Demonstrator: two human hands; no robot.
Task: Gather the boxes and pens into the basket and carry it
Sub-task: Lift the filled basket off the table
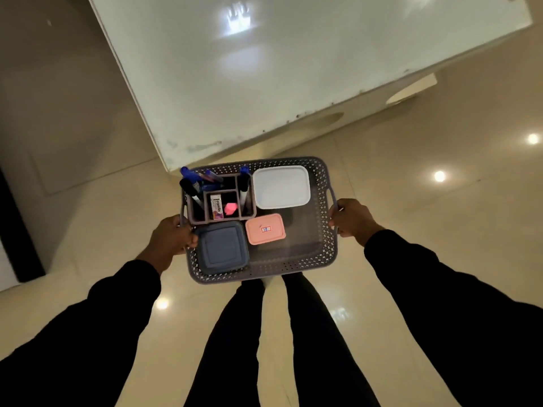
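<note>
Already the boxes (281, 187) and pens (192, 183) sit between both hands, left hand (172, 235) and right hand (354, 217) gripping the lifted basket (327, 245) by its handles; only carrying remains.

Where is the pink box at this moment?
In the head view, the pink box lies inside the basket, near its middle, right of the dark blue box and just below the white box.

An indoor room, likely a home or office, though the frame is not settling which. Glossy cream floor tiles (411, 201) are mirroring round ceiling lights at three o'clock, and a white glossy tabletop (264, 69) with chipped edges is filling the twelve o'clock area, standing on white cut-out supports (408, 92).
</note>
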